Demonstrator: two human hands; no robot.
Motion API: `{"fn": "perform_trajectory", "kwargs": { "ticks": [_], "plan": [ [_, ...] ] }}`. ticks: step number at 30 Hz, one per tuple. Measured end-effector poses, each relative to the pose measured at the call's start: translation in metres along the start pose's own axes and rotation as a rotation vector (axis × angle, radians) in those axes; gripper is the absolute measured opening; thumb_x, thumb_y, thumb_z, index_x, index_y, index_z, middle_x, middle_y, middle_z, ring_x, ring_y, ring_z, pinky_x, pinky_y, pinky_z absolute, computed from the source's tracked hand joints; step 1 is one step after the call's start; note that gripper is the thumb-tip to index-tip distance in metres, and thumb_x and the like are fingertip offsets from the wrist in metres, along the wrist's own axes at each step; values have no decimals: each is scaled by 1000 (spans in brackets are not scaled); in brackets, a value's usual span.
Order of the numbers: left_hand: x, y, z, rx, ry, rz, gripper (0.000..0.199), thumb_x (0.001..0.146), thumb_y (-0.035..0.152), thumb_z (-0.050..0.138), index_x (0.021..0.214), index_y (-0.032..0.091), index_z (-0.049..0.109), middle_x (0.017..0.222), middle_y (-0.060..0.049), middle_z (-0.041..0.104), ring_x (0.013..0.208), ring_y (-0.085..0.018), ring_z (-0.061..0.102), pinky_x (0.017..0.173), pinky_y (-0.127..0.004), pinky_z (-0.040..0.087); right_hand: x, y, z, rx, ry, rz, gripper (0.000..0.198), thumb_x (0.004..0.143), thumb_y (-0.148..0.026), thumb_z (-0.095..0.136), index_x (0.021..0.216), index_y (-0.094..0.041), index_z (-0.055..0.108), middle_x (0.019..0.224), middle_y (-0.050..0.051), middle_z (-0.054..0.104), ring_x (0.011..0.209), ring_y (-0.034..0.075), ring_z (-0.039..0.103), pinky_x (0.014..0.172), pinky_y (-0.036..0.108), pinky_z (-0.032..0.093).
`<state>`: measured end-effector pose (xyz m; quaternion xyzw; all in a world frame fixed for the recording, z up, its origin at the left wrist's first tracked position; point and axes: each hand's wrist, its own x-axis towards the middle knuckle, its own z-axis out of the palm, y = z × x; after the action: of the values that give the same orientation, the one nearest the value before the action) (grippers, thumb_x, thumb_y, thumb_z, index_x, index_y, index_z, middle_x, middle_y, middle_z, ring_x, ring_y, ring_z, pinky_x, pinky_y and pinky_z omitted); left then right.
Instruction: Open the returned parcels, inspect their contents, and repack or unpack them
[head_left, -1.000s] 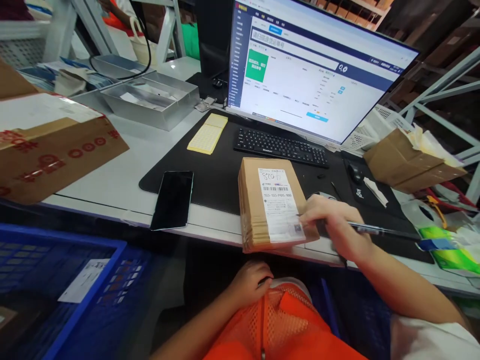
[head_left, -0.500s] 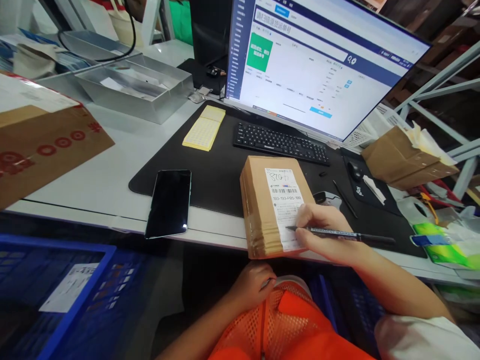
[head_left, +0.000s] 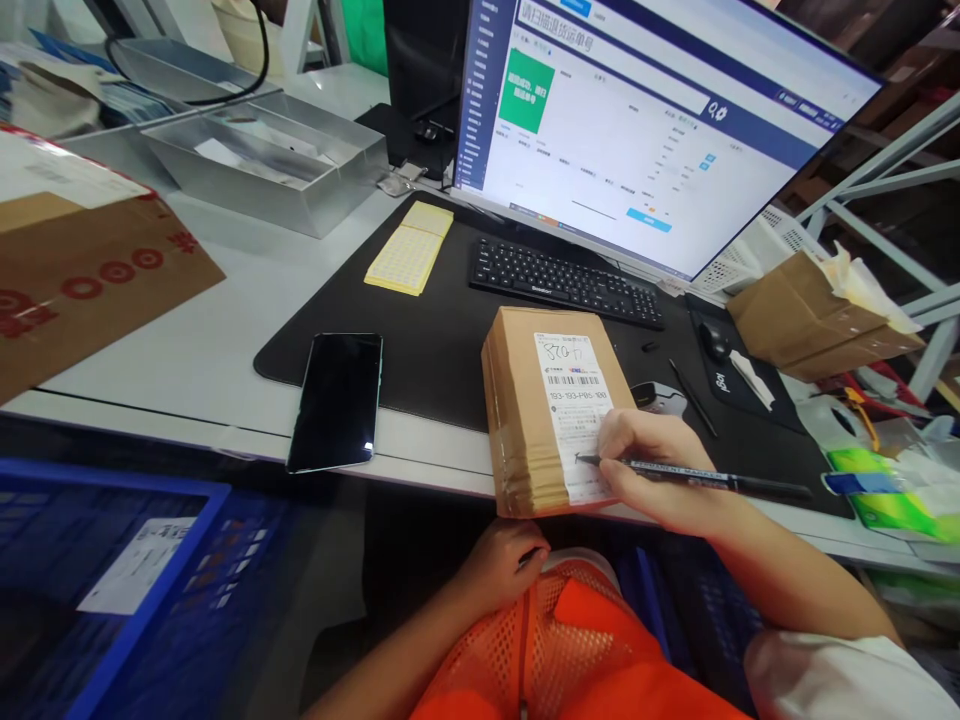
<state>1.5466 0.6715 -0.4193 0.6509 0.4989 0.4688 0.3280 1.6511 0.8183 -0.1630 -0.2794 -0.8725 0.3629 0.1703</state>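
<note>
My right hand pinches a black permanent marker, its tip at the lower part of a white shipping label. That label is stuck on a brown cardboard box at the desk's front edge. Handwriting tops the label, with a barcode below, and a short ink stroke shows by the marker tip. Below the box, close to the orange mesh vest, my left hand is curled closed. A small dark bit shows at its fingers, too small to name.
A phone lies left of the box. Behind stand a keyboard and monitor. A yellow label pad, metal tray and larger carton are leftward. A pen and mouse lie right; a blue crate is below.
A short dark stroke now shows on the label at the marker tip. The marker's tip has shifted slightly right. My left hand stays below the box, and the whole view has moved a little.
</note>
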Motion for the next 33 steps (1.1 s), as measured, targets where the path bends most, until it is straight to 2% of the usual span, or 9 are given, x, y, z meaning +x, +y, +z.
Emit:
{"fn": "perform_trajectory", "kwargs": {
  "ticks": [11, 14, 33],
  "plan": [
    [3, -2, -1, -14, -13, -64, 21, 94, 21, 55, 91, 17, 75, 91, -7, 77, 85, -21, 72, 77, -32, 52, -2, -1, 1, 69, 48, 54, 21, 75, -23, 61, 63, -23, 45, 59, -1, 53, 55, 13, 47, 51, 26, 37],
    [3, -1, -1, -19, -17, -72, 21, 93, 20, 55, 91, 18, 76, 92, -7, 77, 86, -21, 73, 78, -32, 52, -3, -2, 1, 15, 77, 50, 18, 74, -22, 61, 63, -22, 47, 59, -1, 53, 54, 13, 47, 51, 27, 37],
    [2, -2, -2, -39, -27, -107, 20, 94, 19, 56, 93, 19, 76, 94, -7, 78, 89, -20, 72, 81, -32, 53, -2, 0, -3, -4, 54, 50, 15, 73, -21, 59, 62, -22, 48, 60, -1, 54, 55, 12, 47, 51, 26, 35]
  ]
}}
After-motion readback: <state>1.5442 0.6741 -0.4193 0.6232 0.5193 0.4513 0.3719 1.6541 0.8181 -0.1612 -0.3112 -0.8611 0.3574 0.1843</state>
